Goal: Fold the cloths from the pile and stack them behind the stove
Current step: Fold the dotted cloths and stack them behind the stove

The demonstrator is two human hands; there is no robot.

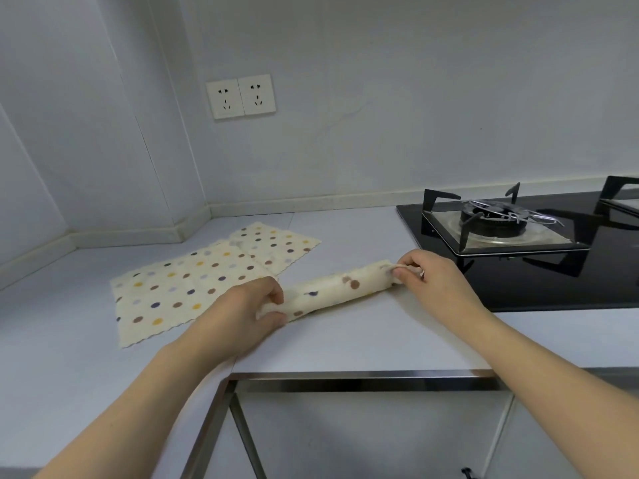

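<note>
Pale grey countertop (345, 340) fills most of the view, with a black glass gas stove (539, 271) set into it at the right and a double wall socket (241, 96) seen on the wall behind. Two polka-dot cloths (193, 281) are laid flat and overlapping at the left of the counter, well apart from the stove; these are judged to be what remains of the pile. A third cloth of the same print, the rolled cloth (335, 288), is held just above or on the counter between pile and stove, gathered into a long narrow bundle. Its near end is gripped by the left hand (242, 312), fingers curled round it; its far end is pinched by the right hand (425, 274) just beside the stove's front left corner. Whether it is neatly folded or only rolled cannot be told. No stack is visible behind the stove, though part of that strip is out of view. Step in hand is judged to be folding of the first cloth, early in the task. Next move calls for the bundle to be flattened or halved into a compact shape, then carried past the pan support (494, 219) to the strip by the wall.
</note>
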